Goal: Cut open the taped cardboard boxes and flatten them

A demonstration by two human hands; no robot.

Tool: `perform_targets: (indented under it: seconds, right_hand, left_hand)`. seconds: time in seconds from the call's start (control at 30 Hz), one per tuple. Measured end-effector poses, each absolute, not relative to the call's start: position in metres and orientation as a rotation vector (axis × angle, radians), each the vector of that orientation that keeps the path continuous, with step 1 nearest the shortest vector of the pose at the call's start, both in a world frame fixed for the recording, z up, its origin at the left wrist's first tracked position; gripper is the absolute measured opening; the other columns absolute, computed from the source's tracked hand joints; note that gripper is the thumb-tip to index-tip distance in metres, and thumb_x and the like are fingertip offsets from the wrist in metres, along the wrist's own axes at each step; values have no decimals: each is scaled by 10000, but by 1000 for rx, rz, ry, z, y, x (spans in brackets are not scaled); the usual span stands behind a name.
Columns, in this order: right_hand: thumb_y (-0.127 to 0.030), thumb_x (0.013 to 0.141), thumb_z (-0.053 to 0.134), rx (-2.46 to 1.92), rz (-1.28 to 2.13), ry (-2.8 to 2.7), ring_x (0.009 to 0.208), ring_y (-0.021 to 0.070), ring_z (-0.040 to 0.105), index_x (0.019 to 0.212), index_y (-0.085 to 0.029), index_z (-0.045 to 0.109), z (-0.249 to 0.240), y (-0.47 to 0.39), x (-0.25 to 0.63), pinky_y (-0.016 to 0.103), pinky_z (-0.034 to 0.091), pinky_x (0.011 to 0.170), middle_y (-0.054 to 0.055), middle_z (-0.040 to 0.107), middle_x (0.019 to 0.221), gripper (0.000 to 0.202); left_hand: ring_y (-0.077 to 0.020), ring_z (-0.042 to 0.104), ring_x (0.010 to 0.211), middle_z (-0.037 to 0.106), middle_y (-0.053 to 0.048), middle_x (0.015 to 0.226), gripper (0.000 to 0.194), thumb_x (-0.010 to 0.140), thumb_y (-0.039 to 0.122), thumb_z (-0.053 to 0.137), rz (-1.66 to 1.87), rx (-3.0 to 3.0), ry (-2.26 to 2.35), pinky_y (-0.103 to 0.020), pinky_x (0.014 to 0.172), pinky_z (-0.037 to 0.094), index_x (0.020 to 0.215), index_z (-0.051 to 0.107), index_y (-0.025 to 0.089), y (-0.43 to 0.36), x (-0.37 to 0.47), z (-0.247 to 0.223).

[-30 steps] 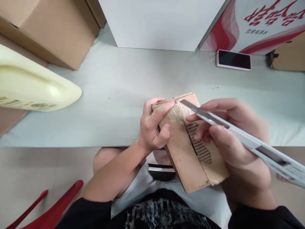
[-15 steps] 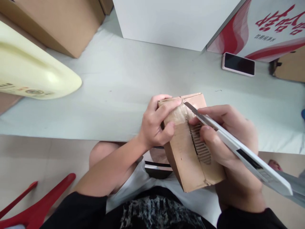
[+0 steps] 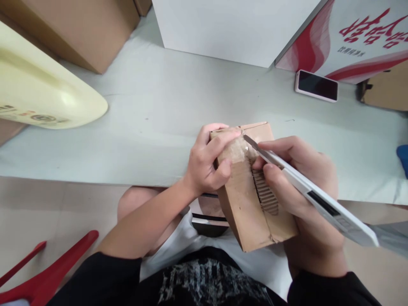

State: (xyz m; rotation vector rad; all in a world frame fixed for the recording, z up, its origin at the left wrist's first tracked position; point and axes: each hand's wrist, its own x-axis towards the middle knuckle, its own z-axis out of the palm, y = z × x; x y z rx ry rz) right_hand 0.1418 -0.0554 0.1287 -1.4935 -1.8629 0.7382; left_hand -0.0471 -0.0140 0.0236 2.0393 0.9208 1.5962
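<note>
Since a second ago the right hand (image 3: pixel 318 168) has slid forward along the one utility knife (image 3: pixel 314 193), its lower fingers now tucked off the torn corrugated patch (image 3: pixel 266 195). Left to right, then: one pale yellow object (image 3: pixel 60 91), well left of all the fingers; next the left hand (image 3: pixel 205 163), clamped on the end of one cardboard box (image 3: pixel 247 208), which sits between the two hands; its index fingertip presses the clear tape (image 3: pixel 234 154). Just right of that fingertip, the blade tip; right thumb and fingers pinch the knife. One phone (image 3: pixel 317 86) lies beyond them. Seemingly it's blade work at the taped seam; the next move calls for a steady box, left fingertip kept clear.
</note>
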Motion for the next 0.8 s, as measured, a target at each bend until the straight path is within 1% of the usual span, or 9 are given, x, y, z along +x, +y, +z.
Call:
perform_targets:
  seconds: [0.1,0.27,0.43,0.63,0.8]
  right_hand:
    - [-176,867,660,-1479,772,-1822,660,144,734,1058,-293,714,129,-57,144,235,572,573,-34,773,782,230]
    - [-166,816,658,-1537,753,-1787,605,133,702,986,-262,731,129,-57,143,233,567,555,-38,759,728,208]
    - [-168,809,649,-1524,786,-1764,613,143,710,989,-261,741,129,-57,144,245,569,546,-27,758,726,223]
    - [-98,789,610,-1475,814,-1745,558,129,675,979,-278,741,129,-59,145,247,527,508,-46,738,694,293]
    - [-138,806,615,-1433,819,-1749,551,112,658,982,-275,736,129,-62,144,232,496,496,-62,733,695,254]
  left_hand:
    - [-277,657,1205,702,-120,1246,436,1033,457,436,1607,2039,914,-455,1016,605,1297,654,187,-14,-47,24]
    - [-284,653,1210,709,-117,1231,436,1033,455,434,1580,2071,914,-468,1007,610,1305,653,193,-13,-49,26]
    - [-285,654,1216,709,-122,1228,436,1030,449,430,1574,2085,920,-475,998,614,1307,649,192,-13,-49,26]
    - [-278,638,1208,709,-117,1235,429,1025,427,436,1596,2058,903,-465,1012,608,1318,642,192,-14,-48,24]
    - [-277,625,1218,712,-112,1240,427,1020,410,445,1587,2055,886,-466,1022,600,1337,636,198,-14,-48,24]
